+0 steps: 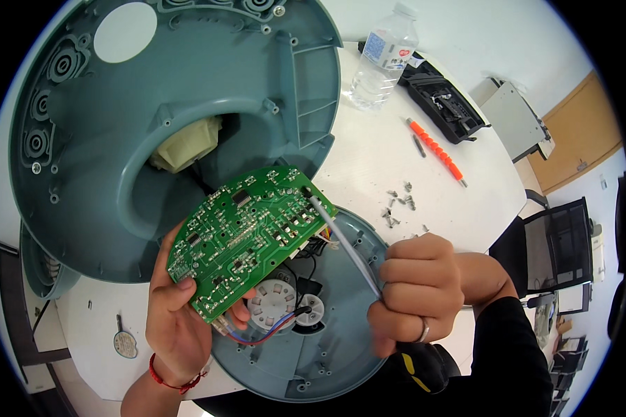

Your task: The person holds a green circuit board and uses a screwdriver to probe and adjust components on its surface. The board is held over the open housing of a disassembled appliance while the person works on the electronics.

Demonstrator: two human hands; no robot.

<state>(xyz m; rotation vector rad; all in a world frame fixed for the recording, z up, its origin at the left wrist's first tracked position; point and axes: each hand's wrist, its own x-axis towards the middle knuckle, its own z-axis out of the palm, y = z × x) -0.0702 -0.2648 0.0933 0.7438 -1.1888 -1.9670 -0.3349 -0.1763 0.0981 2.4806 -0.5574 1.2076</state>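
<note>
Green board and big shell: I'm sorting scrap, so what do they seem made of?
Green board: likely resin laminate, glossy green coating, judging by its shiny solder spots. Big shell: probably moulded plastic, satin; ribs and screw posts merge into it.

The left forearm [146, 402] rises bare over the worktop [368, 156] toward the left of its near edge. The left wrist [177, 365] is roughly in line with it. The left hand [172, 316] opens upward in a supporting hold: the thumb [185, 283] presses from the front, one finger stretches up along the outer side, and other fingertips show from beneath. The right arm [513, 340], sleeved in black, comes in past the worktop's right near edge, bending at the wrist toward the left hand. The right hand [421, 285] is curled into a fist, knuckles up, its lowest part blurred.
</note>
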